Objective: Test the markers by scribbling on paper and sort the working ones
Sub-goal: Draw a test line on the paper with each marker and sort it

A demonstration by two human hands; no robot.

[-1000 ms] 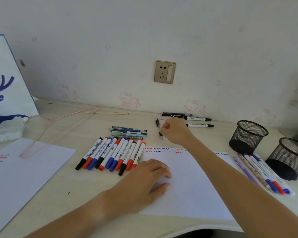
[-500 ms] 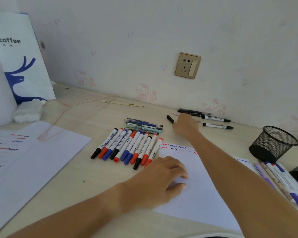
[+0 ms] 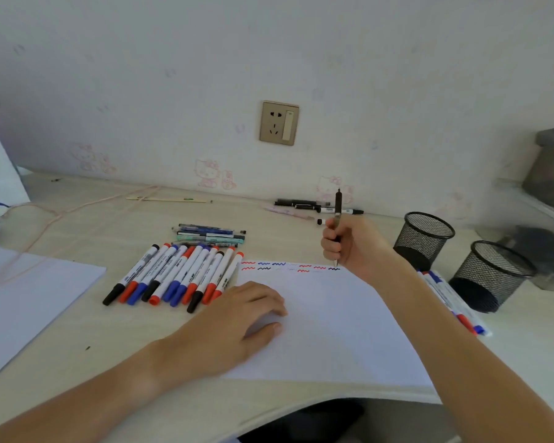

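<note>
My right hand [image 3: 355, 247] grips a dark pen [image 3: 337, 212] upright, its tip touching the top edge of the white paper [image 3: 333, 327] beside a row of red, blue and black squiggles [image 3: 288, 266]. My left hand [image 3: 237, 324] rests flat on the paper's left part. A row of several white markers [image 3: 176, 276] with red, blue and black caps lies left of the paper. Several thinner pens [image 3: 211, 235] lie behind that row. More pens [image 3: 307, 206] lie by the wall.
Two black mesh cups [image 3: 424, 238] [image 3: 490, 276] stand at the right, with several markers [image 3: 451, 302] lying in front of them. Another white sheet [image 3: 29, 298] lies at the left. A pink cord [image 3: 61, 212] and a thin stick [image 3: 167, 199] lie near the wall.
My right hand has come back from the pens by the wall holding a dark pen and set its tip on the paper's top edge. The left hand stays on the paper.
</note>
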